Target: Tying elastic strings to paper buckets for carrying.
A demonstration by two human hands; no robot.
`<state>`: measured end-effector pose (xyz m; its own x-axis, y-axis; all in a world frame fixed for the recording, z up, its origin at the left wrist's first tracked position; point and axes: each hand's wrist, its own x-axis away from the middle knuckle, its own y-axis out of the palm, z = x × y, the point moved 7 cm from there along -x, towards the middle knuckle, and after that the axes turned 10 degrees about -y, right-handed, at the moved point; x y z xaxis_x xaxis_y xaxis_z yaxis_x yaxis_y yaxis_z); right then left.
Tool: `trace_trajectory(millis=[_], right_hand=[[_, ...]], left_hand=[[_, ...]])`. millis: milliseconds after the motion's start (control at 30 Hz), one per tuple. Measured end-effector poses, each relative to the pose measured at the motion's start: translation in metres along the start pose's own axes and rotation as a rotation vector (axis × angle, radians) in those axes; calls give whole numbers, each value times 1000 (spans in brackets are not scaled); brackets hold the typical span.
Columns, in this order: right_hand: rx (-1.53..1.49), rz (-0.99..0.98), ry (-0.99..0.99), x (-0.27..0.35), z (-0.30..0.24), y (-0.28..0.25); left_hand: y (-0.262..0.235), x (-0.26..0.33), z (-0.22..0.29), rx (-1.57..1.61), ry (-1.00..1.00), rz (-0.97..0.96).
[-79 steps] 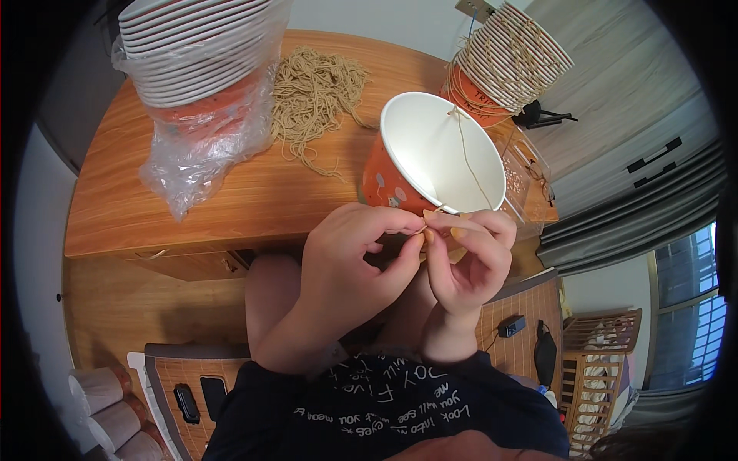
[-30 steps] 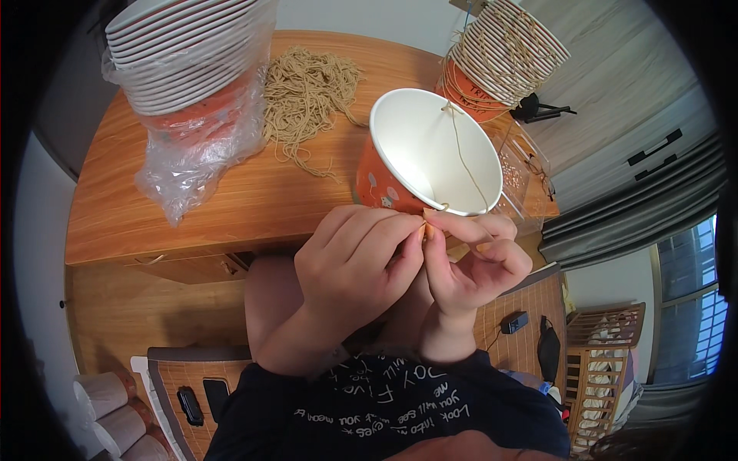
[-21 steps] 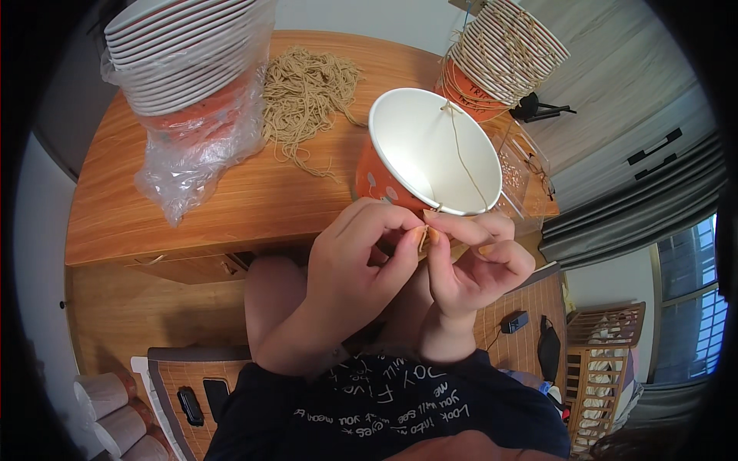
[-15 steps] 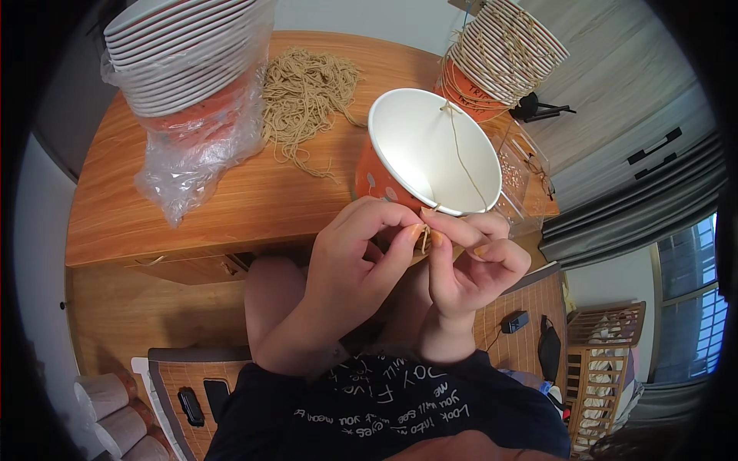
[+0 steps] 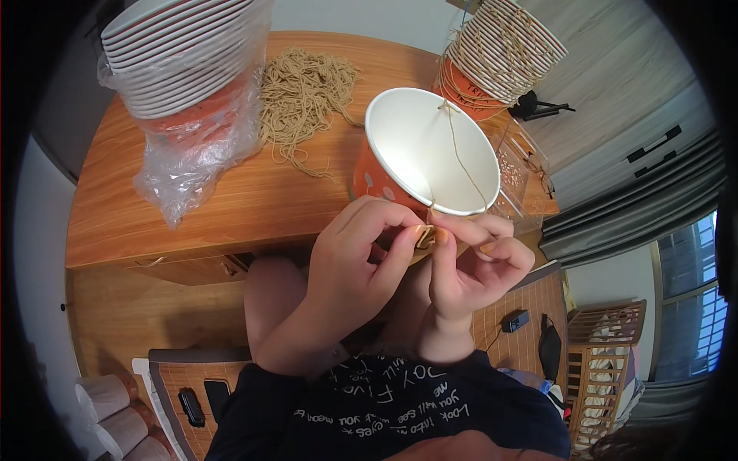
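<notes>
My left hand (image 5: 357,265) and right hand (image 5: 473,265) meet at the near rim of the paper cup (image 5: 430,154). Thumb and forefinger of each pinch the end of the twine (image 5: 460,157) right where it passes the rim; fingertips of both touch, clamped on the cord.

Cup: orange outside with pale dots, plain white inside, mouth tilted toward me, resting at the table (image 5: 231,200) edge above my knees. Twine runs slack across the mouth from the far rim to my fingers. Thin, tan, fibrous.

Risks, as I judge them: the cord end is short and could slip from the pinch. Pulling hard could tear the thin paper rim. The tilted cup is steadied only by my fingers and could tip off the edge.

Further out: loose heap of the same twine (image 5: 304,96), tangled and curly, on the wood-grain table. Left, a stack of cups in a crinkled clear plastic bag (image 5: 192,146). Far right, a second stack (image 5: 500,50), already strung, lying angled. A clear box (image 5: 519,165) sits just behind the cup.
</notes>
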<state>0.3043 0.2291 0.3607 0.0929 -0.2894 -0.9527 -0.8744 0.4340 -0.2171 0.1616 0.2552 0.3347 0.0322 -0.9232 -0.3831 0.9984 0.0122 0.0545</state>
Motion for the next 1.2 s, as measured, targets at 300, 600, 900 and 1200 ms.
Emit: trace_trajectory(millis=[300,600,900,1200], right_hand=[[-183,203,340,34,20,-5],[-280,190,509,56,29,-1],[-439,269,539,62,35,7],[-483,281,573,67,35,9]], left_hand=[[7,-6,-25,60,-190,-111],[17,-8,-39,215,-260,-155],[21,-10,-49,277,-363,-312],[18,-11,-46,139,-365,-387]])
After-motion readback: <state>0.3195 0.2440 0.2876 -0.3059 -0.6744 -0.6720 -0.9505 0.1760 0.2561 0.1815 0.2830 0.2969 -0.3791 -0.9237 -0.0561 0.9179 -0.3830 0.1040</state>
